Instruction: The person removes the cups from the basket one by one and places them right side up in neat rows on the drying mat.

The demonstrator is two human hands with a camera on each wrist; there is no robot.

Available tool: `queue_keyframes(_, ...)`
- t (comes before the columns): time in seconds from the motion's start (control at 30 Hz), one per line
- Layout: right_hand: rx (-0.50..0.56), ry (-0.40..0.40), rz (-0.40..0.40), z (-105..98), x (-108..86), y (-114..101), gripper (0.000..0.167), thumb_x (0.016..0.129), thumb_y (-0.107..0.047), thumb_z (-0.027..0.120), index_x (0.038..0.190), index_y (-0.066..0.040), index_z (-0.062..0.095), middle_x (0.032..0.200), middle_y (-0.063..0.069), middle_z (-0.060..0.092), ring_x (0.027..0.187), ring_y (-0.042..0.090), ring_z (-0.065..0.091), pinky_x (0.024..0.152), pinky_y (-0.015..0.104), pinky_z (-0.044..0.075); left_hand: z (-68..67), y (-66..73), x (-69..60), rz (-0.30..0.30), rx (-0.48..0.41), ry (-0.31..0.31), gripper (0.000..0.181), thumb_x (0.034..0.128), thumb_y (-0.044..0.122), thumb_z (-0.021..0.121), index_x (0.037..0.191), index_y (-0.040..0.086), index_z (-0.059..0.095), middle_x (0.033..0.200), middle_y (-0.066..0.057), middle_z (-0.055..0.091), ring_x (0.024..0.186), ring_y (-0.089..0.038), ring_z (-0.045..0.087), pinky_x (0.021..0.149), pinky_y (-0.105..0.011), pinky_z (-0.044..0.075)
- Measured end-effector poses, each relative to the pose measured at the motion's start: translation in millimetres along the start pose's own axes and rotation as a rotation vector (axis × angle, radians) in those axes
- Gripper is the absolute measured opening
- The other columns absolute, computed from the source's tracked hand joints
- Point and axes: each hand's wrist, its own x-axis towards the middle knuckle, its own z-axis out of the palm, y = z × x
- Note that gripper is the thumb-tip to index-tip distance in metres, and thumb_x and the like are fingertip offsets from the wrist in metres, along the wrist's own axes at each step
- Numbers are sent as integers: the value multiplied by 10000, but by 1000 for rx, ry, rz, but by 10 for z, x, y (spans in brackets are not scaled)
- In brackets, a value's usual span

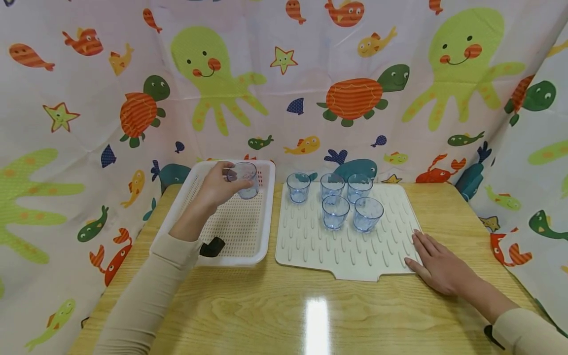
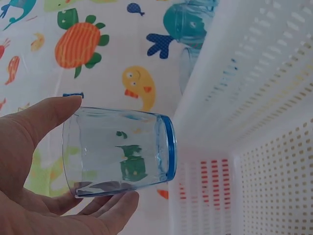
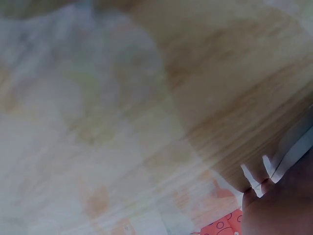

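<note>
A clear bluish drinking glass [image 1: 247, 183] is in my left hand [image 1: 214, 187], above the white perforated basket [image 1: 269, 212]. In the left wrist view, thumb and fingers grip the glass [image 2: 112, 147] around its sides, its blue-tinted end towards the basket [image 2: 274, 122]. Several similar glasses [image 1: 367, 216] stand on the cream draining mat [image 1: 306, 249], most of them grouped at its middle and one apart at the back left. My right hand [image 1: 439, 264] lies flat at the mat's right edge, fingers extended; in the right wrist view only part of that hand [image 3: 279, 210] shows.
The basket and mat sit side by side on a wooden table [image 1: 248, 305], with a narrow gap between them. A curtain [image 1: 284, 88] printed with sea animals hangs behind and along both sides. The mat has raised ridges and a front tab.
</note>
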Motion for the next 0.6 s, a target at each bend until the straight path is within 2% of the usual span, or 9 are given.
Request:
queue_keyframes(0.17,-5,-10,-1,-20,4,-4,856,1054,-572,423,1574,85,247,1635,304,220,1475,532,215,1145,671,269,111,103,-49,23,-11,-11,849,868,310,823,1523,54,348,1483,-191,446,1302,-351,492,1050,-501,481)
queue_keyframes(0.43,12,-7,-1,10,-1,3,855,1058,-564,419,1578,86,228,1641,309,199,1481,533,195,1154,673,249,355,254,-144,80,-31,-44,786,847,277,853,1469,77,416,1410,-154,501,1254,-316,510,963,-441,519)
queue_keyframes(0.6,22,-11,1,0,-6,5,857,1060,-563,415,1580,89,216,1644,312,186,1487,531,182,1161,672,235,495,323,-199,104,-43,-71,786,843,275,858,1471,87,424,1428,-127,489,1295,-317,475,970,-449,517)
